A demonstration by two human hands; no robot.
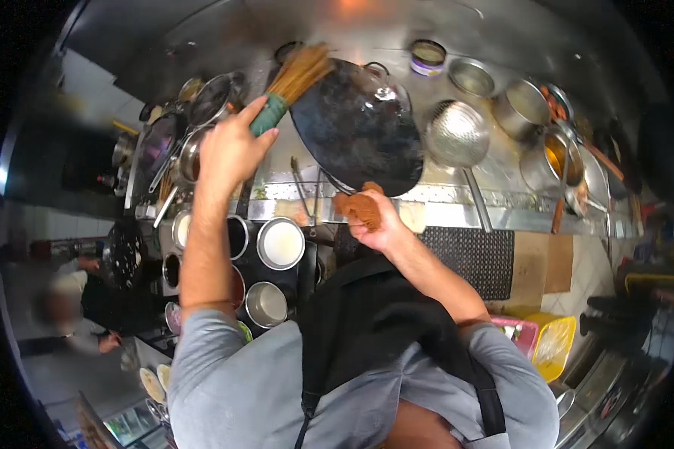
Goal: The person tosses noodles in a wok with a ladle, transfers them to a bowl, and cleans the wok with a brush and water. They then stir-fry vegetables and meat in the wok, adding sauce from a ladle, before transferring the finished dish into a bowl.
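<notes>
A large dark wok (356,123) sits at the far middle of the scene on a steel counter (273,165), its inside wet and shiny. I see my left hand (236,146) raised at its left, fingers wrapped around the green-bound handle of a stiff straw brush (292,86). The bristles point far and right, overlapping the wok's far left edge; I cannot tell whether they touch it. At the near rim, my right hand (382,224) has its fingers closed on a bunched orange-brown cloth (361,209); whether a handle lies beneath is hidden.

The step in hand looks to me like brushing the wok while the cloth steadies it. As I judge it, the next move calls for a firm hold at the rim and the bristles brought inward, clear of splashes.

To the right of the wok rests a perforated strainer (457,135), its long handle pointing near; farther right are steel pots (522,108). Near and left stands a pot of white liquid (281,243). At the far left edge, another person (71,307) appears, blurred.
</notes>
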